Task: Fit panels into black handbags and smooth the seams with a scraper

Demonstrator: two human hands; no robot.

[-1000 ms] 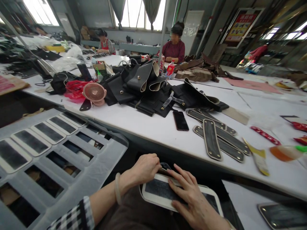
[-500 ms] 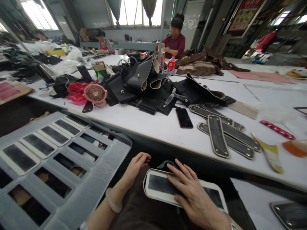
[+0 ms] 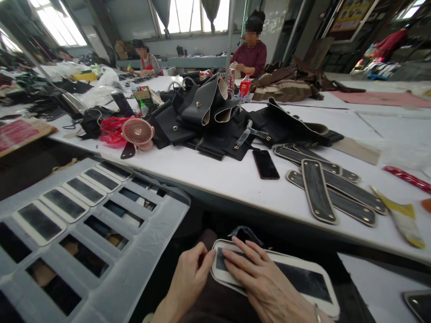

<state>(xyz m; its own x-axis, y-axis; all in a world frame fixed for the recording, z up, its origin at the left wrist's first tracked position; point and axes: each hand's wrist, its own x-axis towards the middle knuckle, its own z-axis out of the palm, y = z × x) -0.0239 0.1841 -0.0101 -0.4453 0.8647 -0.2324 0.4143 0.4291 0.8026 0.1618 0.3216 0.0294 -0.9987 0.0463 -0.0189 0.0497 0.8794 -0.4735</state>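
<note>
A long white-edged piece with a dark middle (image 3: 303, 279) lies on my lap, stacked on another rounded layer. My right hand (image 3: 259, 273) rests flat across its left half, fingers spread a little. At the piece's left end, my left hand (image 3: 193, 269) pinches the rim between thumb and curled fingers. A dark strap in clear wrap (image 3: 247, 233) pokes out behind the piece. Similar white-edged pieces (image 3: 63, 202) lie in a row on the grey slotted tray at the left.
The grey tray (image 3: 158, 224) stands at the left. On the white table (image 3: 215, 179) are black bags (image 3: 198, 103), a pink fan (image 3: 138, 132), a phone (image 3: 266, 164), dark straps with studs (image 3: 318, 190) and a yellow-tipped brush (image 3: 400, 215). Two people sit beyond.
My left hand has moved right to the end of the piece and closed on its rim. My right hand now lies nearer that end. The view has shifted slightly.
</note>
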